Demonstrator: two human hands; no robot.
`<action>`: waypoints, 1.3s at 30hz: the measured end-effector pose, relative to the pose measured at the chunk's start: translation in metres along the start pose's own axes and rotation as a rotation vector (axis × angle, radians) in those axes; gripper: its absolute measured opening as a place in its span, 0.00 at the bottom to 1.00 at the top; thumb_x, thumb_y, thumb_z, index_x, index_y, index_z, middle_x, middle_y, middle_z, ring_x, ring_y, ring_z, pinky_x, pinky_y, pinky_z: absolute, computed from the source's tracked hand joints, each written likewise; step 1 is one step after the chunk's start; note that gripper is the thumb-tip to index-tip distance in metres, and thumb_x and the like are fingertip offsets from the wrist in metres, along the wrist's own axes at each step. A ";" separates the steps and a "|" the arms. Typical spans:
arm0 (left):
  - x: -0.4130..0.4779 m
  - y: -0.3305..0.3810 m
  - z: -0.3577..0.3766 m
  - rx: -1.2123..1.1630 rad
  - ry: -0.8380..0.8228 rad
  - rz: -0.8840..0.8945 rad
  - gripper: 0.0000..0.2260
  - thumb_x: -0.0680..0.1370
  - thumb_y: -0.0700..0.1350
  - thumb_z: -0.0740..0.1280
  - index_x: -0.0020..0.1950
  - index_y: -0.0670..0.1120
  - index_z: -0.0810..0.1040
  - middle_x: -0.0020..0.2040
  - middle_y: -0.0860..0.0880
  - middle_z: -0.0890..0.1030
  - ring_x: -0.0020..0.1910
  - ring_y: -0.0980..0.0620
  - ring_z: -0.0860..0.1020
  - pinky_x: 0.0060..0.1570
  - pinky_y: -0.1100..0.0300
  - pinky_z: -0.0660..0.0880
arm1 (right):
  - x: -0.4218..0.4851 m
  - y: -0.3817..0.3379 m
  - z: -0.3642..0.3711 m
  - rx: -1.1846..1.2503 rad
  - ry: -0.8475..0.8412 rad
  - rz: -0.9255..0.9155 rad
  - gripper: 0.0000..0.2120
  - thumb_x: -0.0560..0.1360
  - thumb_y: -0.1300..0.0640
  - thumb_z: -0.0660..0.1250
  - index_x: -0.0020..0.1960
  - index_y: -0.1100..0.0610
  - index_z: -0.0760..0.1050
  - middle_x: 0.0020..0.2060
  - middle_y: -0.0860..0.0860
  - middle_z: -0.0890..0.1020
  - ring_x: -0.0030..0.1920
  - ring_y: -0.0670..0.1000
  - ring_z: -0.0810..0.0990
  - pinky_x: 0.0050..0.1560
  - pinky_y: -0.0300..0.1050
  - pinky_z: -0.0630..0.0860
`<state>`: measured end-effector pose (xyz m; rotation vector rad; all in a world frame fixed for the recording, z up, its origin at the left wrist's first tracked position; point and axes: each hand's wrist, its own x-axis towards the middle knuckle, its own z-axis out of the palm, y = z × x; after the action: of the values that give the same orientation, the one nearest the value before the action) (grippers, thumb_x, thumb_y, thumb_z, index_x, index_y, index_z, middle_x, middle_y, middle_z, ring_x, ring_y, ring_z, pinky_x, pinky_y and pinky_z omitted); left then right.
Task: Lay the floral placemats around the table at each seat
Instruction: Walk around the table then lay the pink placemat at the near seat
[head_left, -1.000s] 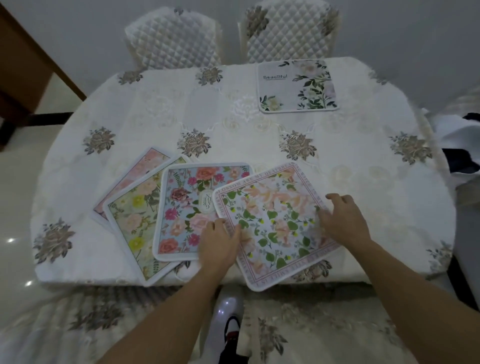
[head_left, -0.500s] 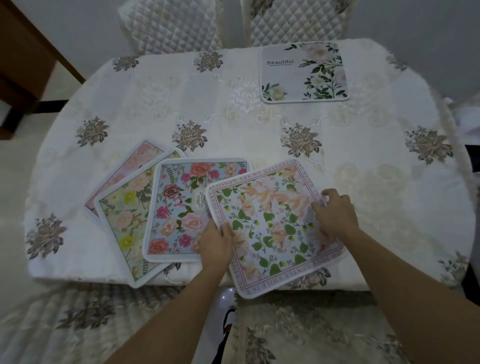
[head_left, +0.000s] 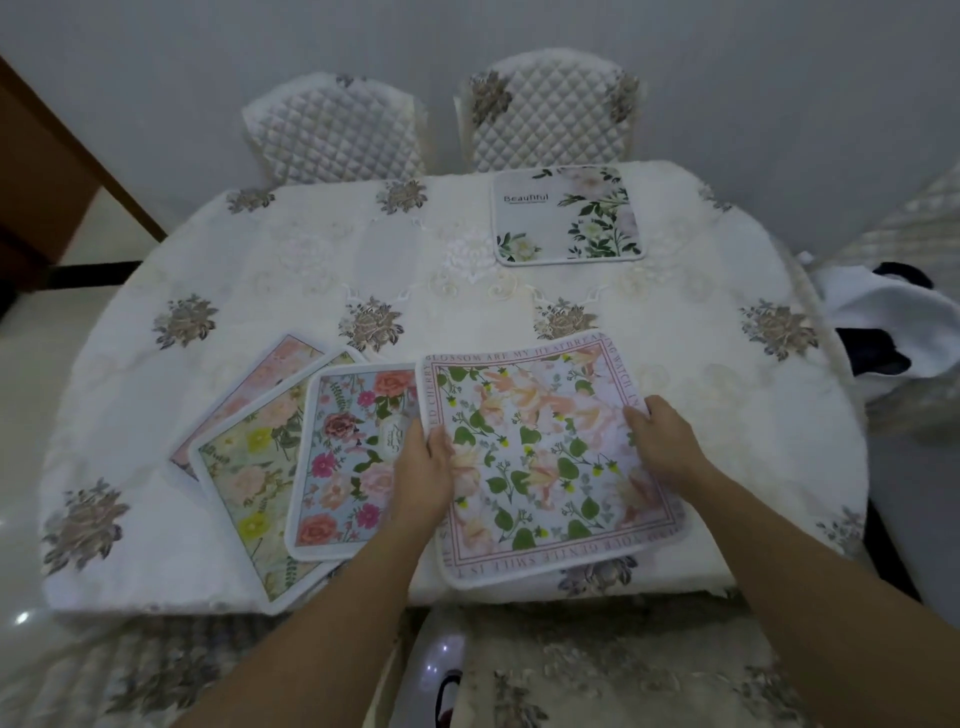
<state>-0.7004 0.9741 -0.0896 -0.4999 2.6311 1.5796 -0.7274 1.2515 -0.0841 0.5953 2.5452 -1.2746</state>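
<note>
I'm pinching the pink-bordered placemat (head_left: 540, 457) by its 2 side edges, left hand (head_left: 423, 467) and right hand (head_left: 660, 441); I'm judging it light, thin, bendy.

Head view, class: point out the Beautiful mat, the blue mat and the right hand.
Beautiful mat (head_left: 535, 228), head view, plain grey part.
Blue mat (head_left: 337, 467), head view, flowered left half.
Right hand (head_left: 665, 441), head view, back of hand.

Bare tablecloth (head_left: 291, 270) ahead (mats (head_left: 358, 457) left)
</note>
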 end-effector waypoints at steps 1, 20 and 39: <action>0.001 0.005 -0.003 -0.004 -0.009 0.010 0.10 0.84 0.50 0.54 0.59 0.49 0.71 0.45 0.53 0.77 0.44 0.52 0.78 0.42 0.54 0.76 | -0.006 -0.004 -0.005 -0.003 0.027 -0.014 0.12 0.82 0.52 0.57 0.48 0.61 0.69 0.42 0.57 0.77 0.42 0.57 0.75 0.37 0.47 0.69; -0.014 0.078 0.052 0.048 -0.139 0.181 0.15 0.84 0.51 0.54 0.47 0.42 0.72 0.39 0.50 0.74 0.37 0.51 0.73 0.37 0.55 0.68 | -0.073 0.038 -0.094 -0.043 0.406 -0.032 0.14 0.83 0.51 0.55 0.45 0.61 0.66 0.36 0.54 0.73 0.34 0.52 0.71 0.31 0.47 0.64; -0.013 0.026 0.134 0.140 0.047 -0.149 0.14 0.84 0.48 0.57 0.44 0.40 0.71 0.36 0.46 0.72 0.35 0.49 0.71 0.34 0.57 0.67 | 0.035 0.121 -0.060 -0.012 0.122 -0.007 0.13 0.84 0.49 0.52 0.48 0.58 0.64 0.37 0.53 0.74 0.37 0.57 0.74 0.35 0.48 0.66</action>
<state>-0.7135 1.1042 -0.1296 -0.7134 2.6432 1.3469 -0.7047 1.3738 -0.1473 0.6820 2.6524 -1.2611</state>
